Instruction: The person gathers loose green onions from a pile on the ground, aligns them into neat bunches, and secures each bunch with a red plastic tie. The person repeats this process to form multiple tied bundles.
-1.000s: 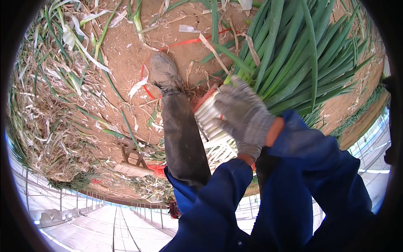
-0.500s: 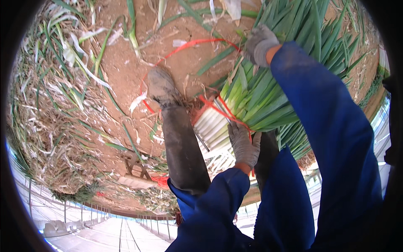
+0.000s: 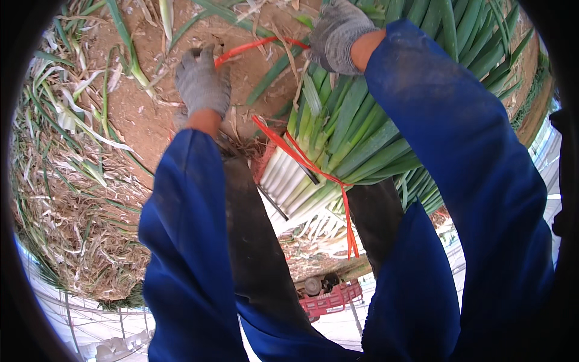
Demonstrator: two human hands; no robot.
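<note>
A large bundle of long green onions [image 3: 362, 136] lies between my legs, white stalks toward the lower left and green leaves toward the upper right. Red plastic twine [image 3: 295, 155] crosses the bundle where white turns to green, one tail hanging down its near side. Both my hands wear grey gloves. My left hand [image 3: 205, 84], left of the bundle, is closed on another red stretch. This arcs across to my right hand [image 3: 342, 37], whose fingers curl at its other end beside the leaves. The fingertips of the right hand are partly hidden.
Loose leaves and dry peelings [image 3: 72, 223] litter the brown soil [image 3: 145, 114] on the left. Dark thin rods [image 3: 272, 203] show beside the white stalks. My dark boot leg [image 3: 259, 223] stands left of the bundle. A red crate-like frame [image 3: 332, 301] lies behind.
My left hand has left the near side of the bundle and moved up and left to the red twine. My right hand stays by the leaves, slightly higher in view.
</note>
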